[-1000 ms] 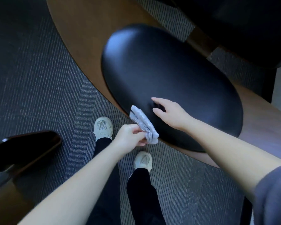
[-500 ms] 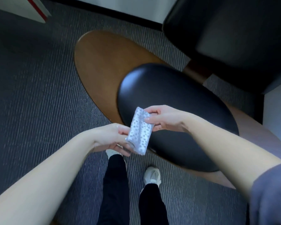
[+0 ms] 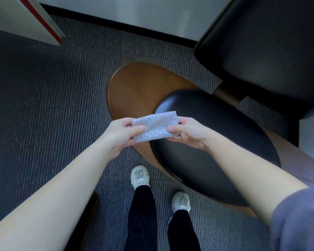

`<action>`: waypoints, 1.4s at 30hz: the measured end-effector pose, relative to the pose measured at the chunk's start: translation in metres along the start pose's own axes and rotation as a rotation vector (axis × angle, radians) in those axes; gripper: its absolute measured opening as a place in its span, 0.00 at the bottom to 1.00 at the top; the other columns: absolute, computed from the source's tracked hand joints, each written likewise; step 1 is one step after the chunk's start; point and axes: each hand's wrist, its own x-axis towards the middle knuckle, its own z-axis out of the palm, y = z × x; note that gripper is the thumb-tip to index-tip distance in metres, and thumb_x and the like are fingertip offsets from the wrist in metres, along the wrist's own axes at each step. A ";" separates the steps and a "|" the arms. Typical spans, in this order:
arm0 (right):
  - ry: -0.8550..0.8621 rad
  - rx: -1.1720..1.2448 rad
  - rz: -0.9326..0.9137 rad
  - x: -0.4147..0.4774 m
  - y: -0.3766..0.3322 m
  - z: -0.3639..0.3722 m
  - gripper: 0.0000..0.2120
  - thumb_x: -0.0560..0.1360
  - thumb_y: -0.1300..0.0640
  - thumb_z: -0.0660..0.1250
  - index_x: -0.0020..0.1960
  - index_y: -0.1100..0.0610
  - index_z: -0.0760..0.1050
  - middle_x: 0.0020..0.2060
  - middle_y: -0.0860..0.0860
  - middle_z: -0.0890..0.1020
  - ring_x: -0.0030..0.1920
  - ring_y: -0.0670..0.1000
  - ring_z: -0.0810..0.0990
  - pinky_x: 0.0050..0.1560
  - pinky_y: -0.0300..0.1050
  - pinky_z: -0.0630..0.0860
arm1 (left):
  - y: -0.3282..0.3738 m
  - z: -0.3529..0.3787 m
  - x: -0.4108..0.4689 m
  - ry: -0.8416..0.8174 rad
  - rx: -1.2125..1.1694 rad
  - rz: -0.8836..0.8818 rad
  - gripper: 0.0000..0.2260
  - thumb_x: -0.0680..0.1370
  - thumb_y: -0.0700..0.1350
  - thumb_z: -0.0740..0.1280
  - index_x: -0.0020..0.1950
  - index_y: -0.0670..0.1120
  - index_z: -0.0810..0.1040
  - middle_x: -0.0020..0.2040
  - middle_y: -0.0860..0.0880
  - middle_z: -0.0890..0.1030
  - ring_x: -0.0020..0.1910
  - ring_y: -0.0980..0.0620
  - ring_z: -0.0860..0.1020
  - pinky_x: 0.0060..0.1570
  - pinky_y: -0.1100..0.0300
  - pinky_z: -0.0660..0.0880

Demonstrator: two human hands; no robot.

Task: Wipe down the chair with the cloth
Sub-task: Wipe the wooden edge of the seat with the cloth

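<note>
Cloth pale, speckled, folded flat — pinched between both hands above chair.

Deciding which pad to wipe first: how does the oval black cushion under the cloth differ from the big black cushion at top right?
The oval cushion is smaller and mostly in view, on a brown wooden shell; the top-right cushion looks larger and cut off by the frame. Both are smooth and black.

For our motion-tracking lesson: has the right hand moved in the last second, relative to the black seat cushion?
Yes. The right hand has lifted off the black seat cushion, where it rested, and now pinches the cloth over the cushion's left edge.
</note>
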 end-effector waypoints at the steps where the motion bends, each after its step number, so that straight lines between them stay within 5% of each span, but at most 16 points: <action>1: -0.024 0.033 0.006 0.000 -0.004 0.001 0.16 0.77 0.67 0.65 0.65 0.63 0.75 0.59 0.58 0.81 0.58 0.54 0.81 0.59 0.48 0.77 | 0.004 -0.001 0.003 0.029 0.015 0.020 0.06 0.76 0.38 0.70 0.53 0.40 0.81 0.48 0.44 0.83 0.43 0.51 0.82 0.51 0.52 0.80; 4: -0.105 0.154 0.022 0.001 -0.013 0.003 0.17 0.79 0.65 0.63 0.68 0.64 0.72 0.62 0.61 0.79 0.61 0.57 0.80 0.62 0.49 0.77 | 0.013 0.000 0.008 0.067 0.049 0.072 0.05 0.75 0.36 0.72 0.49 0.41 0.81 0.42 0.46 0.83 0.41 0.50 0.80 0.53 0.49 0.78; 10: -0.141 0.328 0.007 0.018 -0.025 0.002 0.19 0.79 0.69 0.58 0.69 0.67 0.67 0.61 0.64 0.78 0.57 0.57 0.80 0.61 0.49 0.78 | 0.029 -0.001 0.018 0.131 0.120 0.206 0.04 0.77 0.43 0.71 0.49 0.44 0.81 0.38 0.51 0.83 0.37 0.57 0.81 0.38 0.64 0.77; 14: -0.162 0.380 -0.016 0.031 -0.033 -0.004 0.18 0.79 0.68 0.60 0.68 0.66 0.70 0.60 0.62 0.79 0.58 0.57 0.81 0.58 0.49 0.79 | 0.041 -0.004 0.026 0.359 0.227 0.434 0.07 0.74 0.38 0.71 0.47 0.49 0.80 0.44 0.54 0.81 0.44 0.60 0.79 0.46 0.64 0.75; 18: 0.214 0.398 -0.179 0.056 -0.047 -0.026 0.11 0.79 0.70 0.59 0.59 0.63 0.75 0.49 0.57 0.85 0.48 0.53 0.84 0.52 0.47 0.82 | 0.057 -0.015 0.042 0.683 0.763 0.758 0.10 0.74 0.40 0.68 0.55 0.48 0.79 0.58 0.51 0.76 0.60 0.50 0.72 0.59 0.54 0.67; 22: 0.633 0.202 -0.259 0.091 -0.057 -0.055 0.08 0.78 0.68 0.62 0.49 0.58 0.78 0.50 0.54 0.83 0.53 0.52 0.82 0.60 0.49 0.78 | 0.058 -0.030 0.070 0.686 0.875 0.601 0.23 0.79 0.45 0.65 0.74 0.45 0.66 0.75 0.45 0.65 0.76 0.47 0.60 0.72 0.45 0.58; 25: 0.940 -0.060 -0.295 0.108 -0.071 -0.070 0.07 0.77 0.61 0.61 0.49 0.55 0.78 0.47 0.49 0.81 0.53 0.50 0.79 0.57 0.41 0.75 | 0.055 -0.040 0.089 0.673 0.819 0.500 0.22 0.83 0.47 0.58 0.76 0.44 0.62 0.75 0.46 0.66 0.76 0.48 0.61 0.74 0.47 0.58; 27: 1.034 -0.313 -0.338 0.113 -0.077 -0.084 0.14 0.77 0.63 0.59 0.58 0.56 0.80 0.54 0.50 0.82 0.59 0.50 0.78 0.61 0.40 0.72 | 0.051 -0.040 0.098 0.664 0.802 0.481 0.20 0.84 0.48 0.55 0.74 0.43 0.66 0.71 0.46 0.72 0.72 0.47 0.67 0.70 0.48 0.62; 31: 0.851 -0.952 -0.297 0.131 -0.062 -0.108 0.22 0.76 0.68 0.59 0.69 0.58 0.73 0.71 0.58 0.72 0.68 0.60 0.73 0.68 0.46 0.67 | 0.048 -0.024 0.106 0.795 0.621 0.425 0.17 0.84 0.49 0.54 0.71 0.46 0.70 0.63 0.47 0.78 0.62 0.45 0.75 0.59 0.51 0.69; 34: 0.639 -1.166 -0.194 0.142 -0.049 -0.110 0.16 0.75 0.65 0.60 0.62 0.58 0.75 0.61 0.60 0.78 0.56 0.64 0.78 0.52 0.49 0.73 | 0.044 -0.021 0.110 0.889 0.642 0.435 0.16 0.84 0.50 0.54 0.66 0.46 0.73 0.55 0.47 0.81 0.53 0.44 0.78 0.49 0.55 0.67; 37: 0.631 -1.127 -0.088 0.151 -0.043 -0.108 0.19 0.77 0.60 0.62 0.67 0.56 0.68 0.56 0.60 0.79 0.55 0.63 0.78 0.46 0.47 0.68 | 0.040 -0.023 0.113 0.909 0.664 0.459 0.15 0.84 0.50 0.55 0.64 0.45 0.74 0.51 0.46 0.82 0.49 0.42 0.78 0.47 0.53 0.68; 40: 0.633 -1.203 -0.072 0.161 -0.043 -0.111 0.22 0.79 0.60 0.58 0.72 0.59 0.61 0.67 0.60 0.73 0.62 0.64 0.74 0.60 0.53 0.69 | 0.040 -0.021 0.115 0.930 0.681 0.471 0.14 0.84 0.49 0.55 0.62 0.44 0.74 0.48 0.44 0.81 0.46 0.40 0.78 0.46 0.51 0.68; 42: 0.605 -1.281 -0.001 0.168 -0.047 -0.120 0.25 0.81 0.58 0.55 0.77 0.60 0.55 0.76 0.57 0.61 0.73 0.60 0.64 0.72 0.57 0.58 | 0.039 -0.021 0.116 0.942 0.682 0.468 0.13 0.84 0.48 0.56 0.61 0.43 0.74 0.47 0.44 0.81 0.44 0.41 0.77 0.45 0.52 0.66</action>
